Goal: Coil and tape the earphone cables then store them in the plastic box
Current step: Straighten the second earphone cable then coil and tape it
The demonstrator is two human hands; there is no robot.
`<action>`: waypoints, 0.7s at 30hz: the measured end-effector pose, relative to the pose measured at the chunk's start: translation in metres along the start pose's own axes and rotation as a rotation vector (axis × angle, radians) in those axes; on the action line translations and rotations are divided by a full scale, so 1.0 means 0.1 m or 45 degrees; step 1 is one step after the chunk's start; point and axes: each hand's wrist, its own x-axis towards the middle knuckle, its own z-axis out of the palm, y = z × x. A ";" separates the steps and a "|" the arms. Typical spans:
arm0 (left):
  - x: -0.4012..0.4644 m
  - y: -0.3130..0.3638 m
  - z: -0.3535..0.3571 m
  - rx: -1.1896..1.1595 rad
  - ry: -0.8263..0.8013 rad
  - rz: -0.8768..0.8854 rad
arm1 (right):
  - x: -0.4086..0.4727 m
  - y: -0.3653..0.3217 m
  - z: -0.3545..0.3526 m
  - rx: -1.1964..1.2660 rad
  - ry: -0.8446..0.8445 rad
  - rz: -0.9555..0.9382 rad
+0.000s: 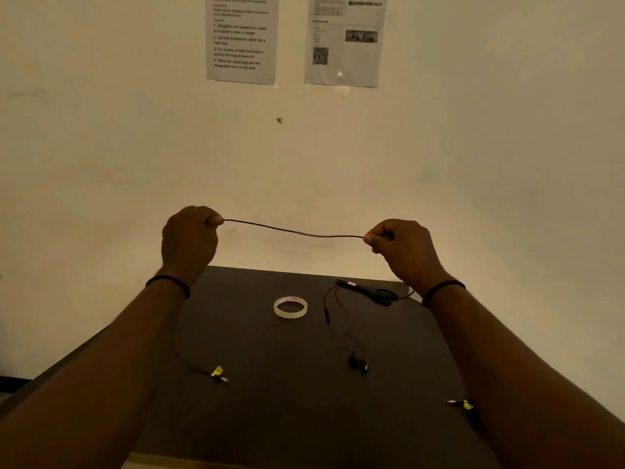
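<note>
- Up above the dark table [270, 418], both hands are raised in front of the wall, well apart, with a black earphone cable [294, 231] stretched between them in a shallow sag.
- Left hand [189, 238]: fingers curled, thumb and forefinger pinching one end of the stretched span; a dark band sits on that wrist.
- Right hand [402, 248]: fingers curled the same way, pinching the other end of the span; a dark band on this wrist too.
- Below the left forearm, a cable end with a plug and a yellow tag [217, 371] lies on the table.
- Beside the right forearm, a second plug with a yellow tag [464, 403] lies near the table's edge.
- Between and below the hands sits a roll of clear tape [290, 307], lying flat.
- Just under the right hand lie black scissors [375, 292] bearing a small red-and-white label I cannot read, and beside them a loose cable running down to a pair of earbuds [357, 363].
- High above the hands, two printed sheets are stuck to the wall; the left sheet [241, 38] lists steps, including "Coil the headphone cable into a neat loop" and "Cut a piece of tape and wrap it around the loop to secure it". The right sheet [345, 38] carries a QR code; its text is too blurred to read.
</note>
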 end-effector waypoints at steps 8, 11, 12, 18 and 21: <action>-0.25 0.53 0.24 0.022 -0.134 0.130 | -0.10 -0.28 0.38 0.055 -0.119 -0.063; -0.38 0.86 0.29 -0.545 -0.453 0.127 | -0.16 -0.32 0.53 0.093 -0.157 -0.081; -0.43 0.95 0.29 -0.638 -0.560 0.110 | -0.18 -0.34 0.56 0.117 -0.153 -0.074; -0.51 1.04 0.39 -0.610 -0.709 0.141 | -0.21 -0.29 0.57 0.211 -0.097 -0.032; -0.47 1.06 0.39 -0.464 -0.543 0.182 | -0.18 -0.28 0.48 0.238 -0.130 -0.059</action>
